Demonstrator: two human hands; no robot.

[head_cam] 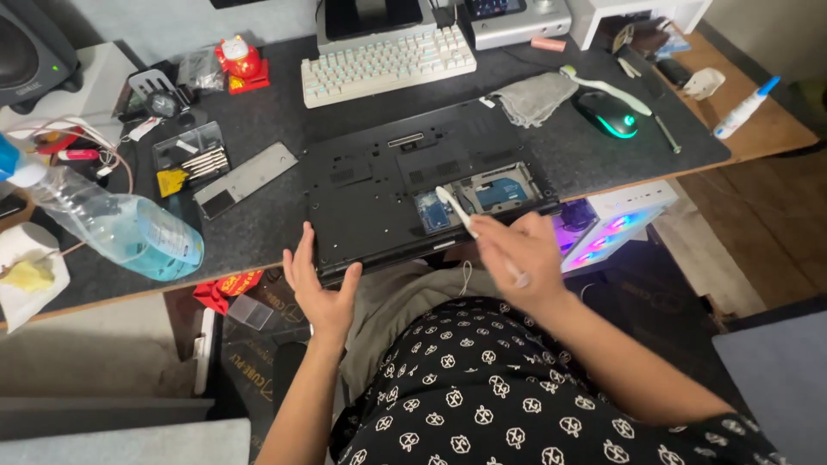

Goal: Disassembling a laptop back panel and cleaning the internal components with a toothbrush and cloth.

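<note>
Firmly closed right hand (515, 251) holds toothbrush (469, 226); left hand (317, 288) steadies laptop (370, 194)

My left hand (317, 280) braces near-left corner of upturned black laptop (379, 202) on desk (258, 112). My right hand (517, 250) grips white brush (469, 226), bristles in open compartment (482, 196). Plastic bottle (116, 226) lies far left.

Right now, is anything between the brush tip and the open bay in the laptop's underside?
Nothing visible: the right hand holds the white brush with its tip over the open bay. The left hand only braces the laptop.
</note>
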